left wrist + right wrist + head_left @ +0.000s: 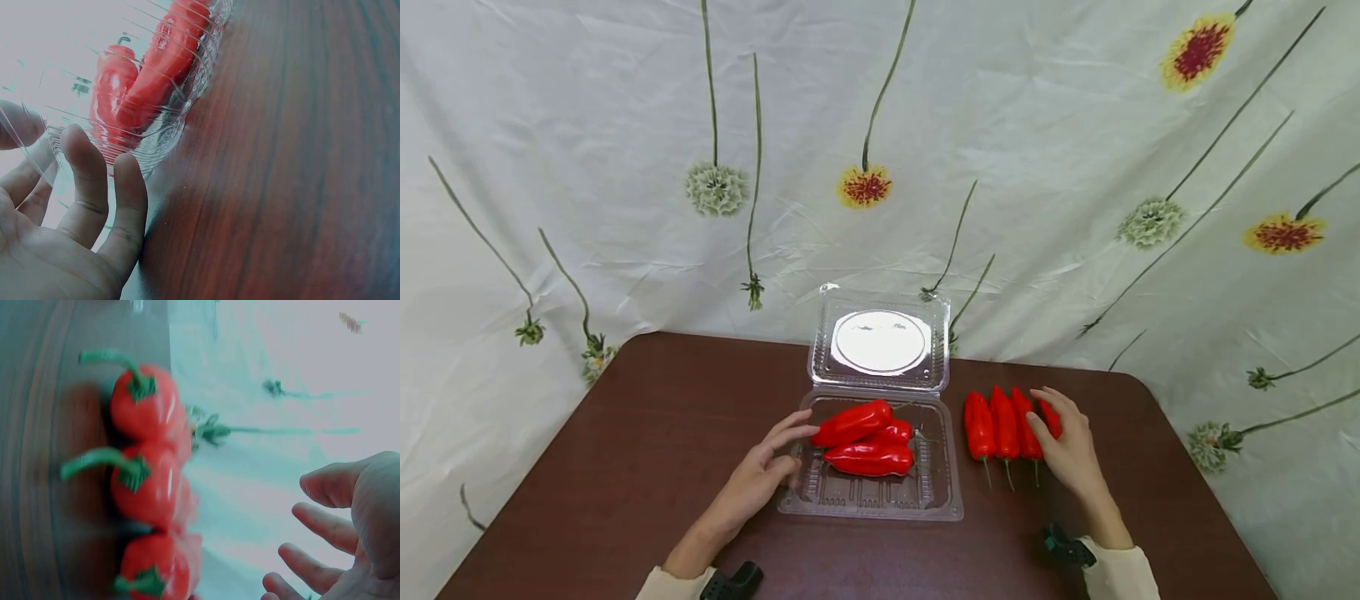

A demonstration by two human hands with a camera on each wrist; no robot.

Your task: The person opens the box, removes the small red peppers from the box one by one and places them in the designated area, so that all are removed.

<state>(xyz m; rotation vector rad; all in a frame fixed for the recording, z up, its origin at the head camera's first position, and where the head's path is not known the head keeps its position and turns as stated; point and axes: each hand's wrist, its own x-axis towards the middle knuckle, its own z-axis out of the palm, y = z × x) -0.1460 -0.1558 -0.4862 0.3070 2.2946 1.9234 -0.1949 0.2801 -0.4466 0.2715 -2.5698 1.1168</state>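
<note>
On a dark brown table [625,467], near the middle, a clear plastic box [865,502] with its lid [880,342] raised at the far side. Inside, three red peppers [868,460] lying crosswise, heaped together, stem ends to the right. To the right of the box, four more red peppers [1003,425] lying side by side in a row, three green stems [1009,475] showing toward the near side. At the left rim of the box, a left hand [751,487] with fingers [128,187] apart and loosely bent, close to the end of one pepper; contact with that pepper hard to tell. Over the rightmost pepper, partly hiding it, a right hand [1070,454] with thumb and fingers [312,565] spread. At both wrists, pale sleeves [1123,575] and black wristbands [730,581]. Beyond the table, a white cloth [625,100] with printed flowers [865,186].
</note>
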